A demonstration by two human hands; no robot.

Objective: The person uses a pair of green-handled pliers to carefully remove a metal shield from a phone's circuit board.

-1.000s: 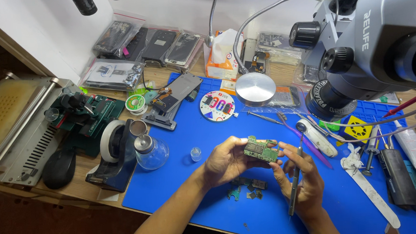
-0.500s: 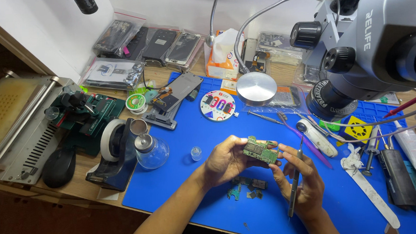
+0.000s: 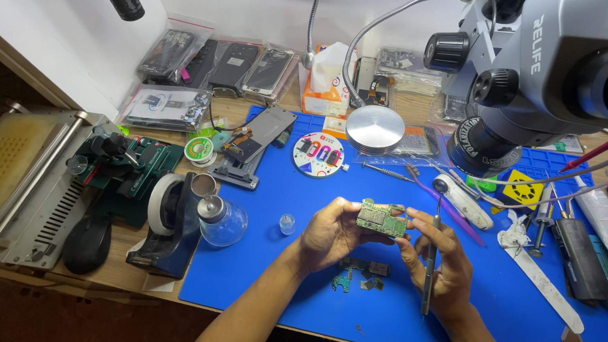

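Observation:
My left hand point(image 3: 330, 233) holds a small green circuit board point(image 3: 381, 219) by its left edge, above the blue work mat point(image 3: 284, 193). At the board's right edge is my right hand point(image 3: 439, 260), gripping slim metal tweezers point(image 3: 430, 267) that point up towards the board. Beneath both hands, several small loose board pieces point(image 3: 360, 271) lie on the mat.
A grey microscope point(image 3: 541, 68) hangs over the right side. A tape dispenser point(image 3: 171, 219), a glass bottle point(image 3: 220, 220) and a small clear cap point(image 3: 287, 224) stand to the left. A round metal disc point(image 3: 375, 129), a disassembled phone point(image 3: 254, 146) and hand tools point(image 3: 544, 248) surround the mat.
My right hand with the tweezers has shifted slightly at the board's right edge. The left hand keeps the board in about the same place.

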